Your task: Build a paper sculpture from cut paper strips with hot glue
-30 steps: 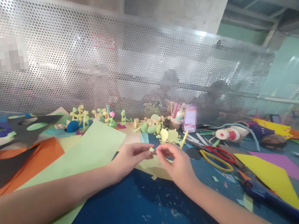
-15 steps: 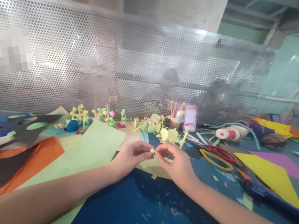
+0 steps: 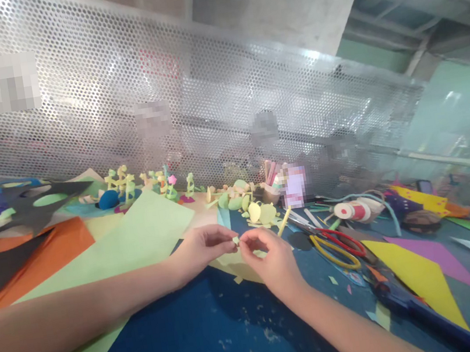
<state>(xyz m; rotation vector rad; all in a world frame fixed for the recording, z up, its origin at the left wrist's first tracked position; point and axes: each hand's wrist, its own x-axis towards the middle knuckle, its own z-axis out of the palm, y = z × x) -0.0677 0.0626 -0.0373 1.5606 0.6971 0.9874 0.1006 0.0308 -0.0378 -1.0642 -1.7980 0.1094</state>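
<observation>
Both hands meet above the blue table top. My left hand pinches a tiny pale green paper piece between thumb and fingertips. My right hand has its thumb and forefinger closed on the same small piece from the other side, the other fingers curled. Under the hands lies a pale yellow paper scrap. A large light green sheet lies beneath my left forearm.
Small paper figures and green and yellow cut-outs stand along a perforated metal screen. Scissors with red and yellow handles, a tape roll, yellow, purple, orange and black sheets lie around. Paper crumbs dot the blue surface.
The view has shifted slightly left. Both hands stay pinched on the small green piece, the right fingers drawn a little closer to the left ones.
</observation>
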